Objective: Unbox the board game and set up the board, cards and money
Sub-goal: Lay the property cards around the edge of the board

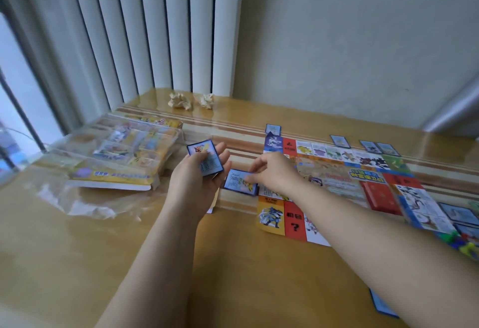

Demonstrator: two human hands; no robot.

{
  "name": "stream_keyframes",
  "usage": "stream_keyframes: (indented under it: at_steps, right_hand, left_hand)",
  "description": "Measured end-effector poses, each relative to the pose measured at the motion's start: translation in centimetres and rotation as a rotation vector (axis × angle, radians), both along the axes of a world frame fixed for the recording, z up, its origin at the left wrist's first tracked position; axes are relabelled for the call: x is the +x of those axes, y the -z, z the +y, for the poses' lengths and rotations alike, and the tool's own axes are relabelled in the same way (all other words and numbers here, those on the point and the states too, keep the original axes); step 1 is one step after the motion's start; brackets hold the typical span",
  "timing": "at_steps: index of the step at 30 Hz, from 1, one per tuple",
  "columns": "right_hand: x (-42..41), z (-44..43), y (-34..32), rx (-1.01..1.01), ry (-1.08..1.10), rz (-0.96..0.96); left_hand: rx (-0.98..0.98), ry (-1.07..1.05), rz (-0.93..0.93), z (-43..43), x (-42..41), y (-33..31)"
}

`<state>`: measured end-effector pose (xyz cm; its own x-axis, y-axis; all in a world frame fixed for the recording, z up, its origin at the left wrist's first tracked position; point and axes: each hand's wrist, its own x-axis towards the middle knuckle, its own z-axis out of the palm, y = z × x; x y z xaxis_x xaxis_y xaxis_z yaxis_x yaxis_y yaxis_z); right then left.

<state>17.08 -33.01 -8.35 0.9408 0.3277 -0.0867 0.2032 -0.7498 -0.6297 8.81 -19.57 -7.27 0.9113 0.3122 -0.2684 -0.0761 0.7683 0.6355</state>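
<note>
Game board point(344, 185) lies flat and unfolded on the table point(129, 263); use it as landmark. Left hand point(199, 180), well left of the board, palm up, grip closed around a small stack of blue-bordered cards point(204, 158). Right hand point(272, 172) at the board's left edge, fingertips point(248, 178) pinching a single card point(239, 181), which lies just beside that edge; can't tell if it touches the table. More cards along the board's far edge point(340, 141) and right side point(460, 213), one near its front point(381, 304) partly under the right forearm. Game box point(124, 156) with loose plastic wrap point(85, 203) far left of the board. Two crumpled paper balls point(190, 101) behind the board by the blinds. Coloured pieces point(464, 244) at the board's right corner, blurred.
</note>
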Motion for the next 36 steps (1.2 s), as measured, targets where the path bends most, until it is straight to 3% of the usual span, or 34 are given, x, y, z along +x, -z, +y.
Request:
stream_keyframes:
  at_steps: [11, 15, 19, 23, 31, 36]
  right_hand:
    - [0.6, 0.1, 1.0, -0.222, -0.018, -0.157]
    - [0.0, -1.0, -0.9, 0.06, -0.026, -0.151]
    - [-1.2, -2.6, -3.9, 0.321, -0.043, 0.026]
    - [-2.3, -4.2, -5.4, 0.232, -0.111, 0.072]
    - [-3.4, -8.3, -7.2, 0.137, -0.053, -0.024]
    - [-2.7, -12.6, -8.0, 0.279, 0.044, -0.063]
  left_hand:
    - [-0.005, 0.101, -0.042, -0.2, -0.4, 0.2]
    - [0.11, 0.202, -0.079, -0.7, -0.4, 0.6]
    - [0.229, 0.335, -0.127, -1.7, -0.4, 0.9]
    - [0.359, 0.396, -0.133, -2.7, -0.4, 1.5]
    - [0.554, 0.345, -0.057, -6.3, 0.4, 0.6]
    - [0.518, 0.293, -0.055, -9.0, 1.1, -0.7]
